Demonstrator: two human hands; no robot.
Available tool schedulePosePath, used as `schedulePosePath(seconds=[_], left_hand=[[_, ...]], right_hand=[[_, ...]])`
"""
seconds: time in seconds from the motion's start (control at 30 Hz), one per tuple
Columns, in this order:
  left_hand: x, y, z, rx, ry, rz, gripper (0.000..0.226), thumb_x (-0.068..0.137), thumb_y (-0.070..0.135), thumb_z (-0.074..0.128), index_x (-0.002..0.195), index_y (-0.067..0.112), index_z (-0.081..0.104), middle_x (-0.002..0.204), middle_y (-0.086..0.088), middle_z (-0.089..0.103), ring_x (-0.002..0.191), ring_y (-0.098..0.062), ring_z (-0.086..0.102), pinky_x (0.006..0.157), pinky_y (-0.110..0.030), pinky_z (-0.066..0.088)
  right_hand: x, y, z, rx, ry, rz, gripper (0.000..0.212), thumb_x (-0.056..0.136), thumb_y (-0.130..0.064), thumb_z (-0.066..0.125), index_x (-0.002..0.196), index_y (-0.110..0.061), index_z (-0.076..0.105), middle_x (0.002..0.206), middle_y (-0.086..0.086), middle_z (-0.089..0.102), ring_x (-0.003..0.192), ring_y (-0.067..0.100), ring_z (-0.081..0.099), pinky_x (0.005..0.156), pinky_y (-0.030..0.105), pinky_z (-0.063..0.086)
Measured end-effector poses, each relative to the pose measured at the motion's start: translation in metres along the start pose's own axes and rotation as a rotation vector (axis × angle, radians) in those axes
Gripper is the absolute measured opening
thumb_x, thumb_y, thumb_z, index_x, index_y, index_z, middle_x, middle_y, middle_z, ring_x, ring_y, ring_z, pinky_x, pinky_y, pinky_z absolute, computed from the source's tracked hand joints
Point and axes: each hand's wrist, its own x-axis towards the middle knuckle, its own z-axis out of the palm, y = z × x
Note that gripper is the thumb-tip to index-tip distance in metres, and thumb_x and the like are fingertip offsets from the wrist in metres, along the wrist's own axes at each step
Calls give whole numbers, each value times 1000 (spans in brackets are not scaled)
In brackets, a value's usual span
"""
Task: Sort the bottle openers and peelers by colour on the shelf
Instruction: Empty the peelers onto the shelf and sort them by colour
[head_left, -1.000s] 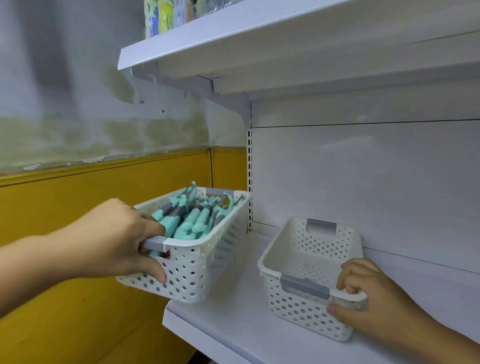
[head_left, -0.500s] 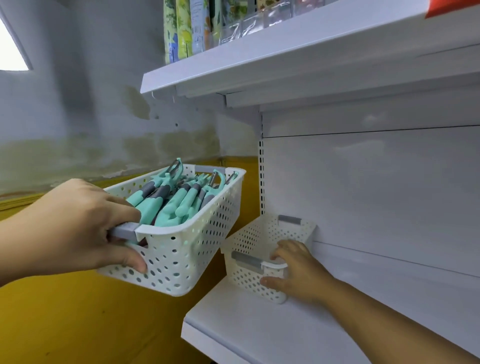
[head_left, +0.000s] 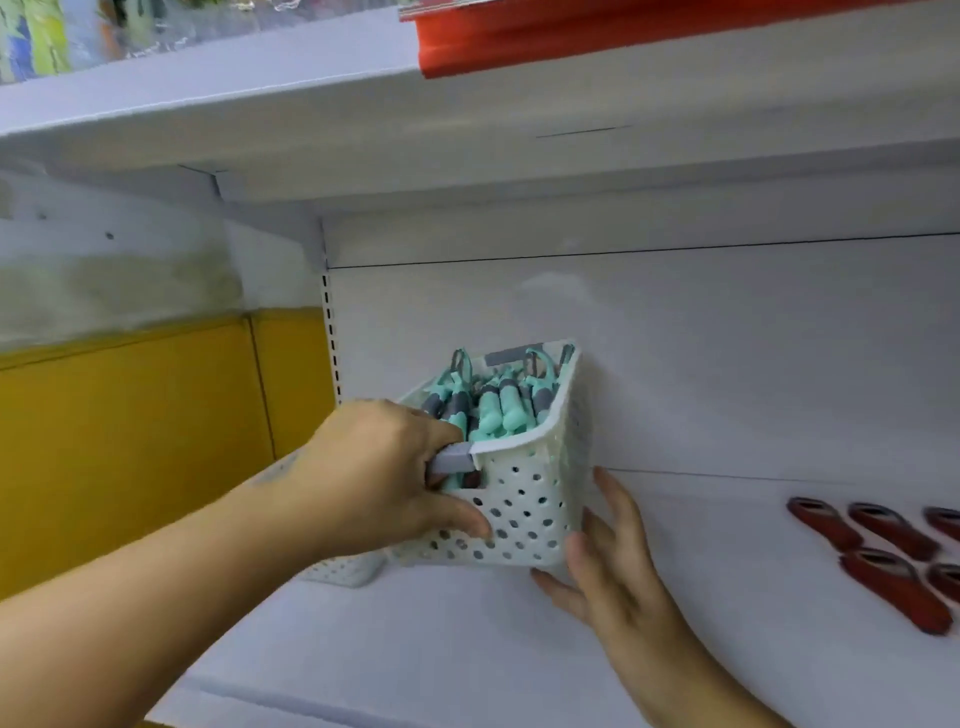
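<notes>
A white perforated basket (head_left: 524, 512) full of teal and grey peelers (head_left: 488, 410) sits tilted on the white shelf (head_left: 467, 639), near its left end. My left hand (head_left: 384, 473) grips the basket's grey front handle. My right hand (head_left: 608, 561) lies with straight fingers against the basket's right side, thumb under its lower corner. Part of a second white basket (head_left: 345, 570) shows beneath and left of the first one. Several red bottle openers (head_left: 883, 556) lie flat on the shelf at the far right.
An upper shelf (head_left: 311, 104) overhangs closely, carrying packaged goods and a red strip. The white back panel (head_left: 675, 364) stands right behind the basket. Left of the shelf unit is a yellow and grey wall (head_left: 130, 415).
My left hand has carried the peeler basket from off the shelf's left end onto the shelf. My right hand let go of the empty basket and moved to the full basket's right side.
</notes>
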Motion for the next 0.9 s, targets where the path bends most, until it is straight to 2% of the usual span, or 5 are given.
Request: schedulePosePath(seconds=[0.2,0.43,0.53,0.77,0.9], left_hand=[[40,63,115,-282,162,-66,53,61,68,65,57,29,29,46,13,28,40,-7,25,41,-14,12],[60,93,168,-407,167,-195,46,68,56,67,58,29,31,48,12,30,42,-6,31,44,-15,19],[57,80,158,-748,11,-246,29,68,42,81,74,35,53,75,16,52,74,2,49,60,-14,38],[20,21,189,-1408,22,-1051,59,94,58,34,146,33,26,153,7,28,139,-16,29,112,-34,27],[11,7,194,-1823,173,-1166,51,99,48,31,131,14,49,125,-1,60,127,-26,47,115,-42,27]], right_hand=[[-12,-3,-54,-72,409,-48,74,72,-9,81,121,-45,39,111,-19,58,102,10,62,80,30,54],[0,3,-92,-350,585,-62,61,63,-25,84,106,-48,47,121,-11,56,109,12,57,87,39,53],[11,-1,-95,-561,604,-28,69,61,-29,84,119,-40,49,126,-7,51,112,14,54,90,42,52],[36,-21,-71,-1067,443,72,88,71,-43,77,145,-27,32,154,-11,15,127,13,40,91,26,40],[51,-24,-34,-1378,274,49,90,73,-56,68,147,-33,23,155,-16,-15,132,17,38,88,28,47]])
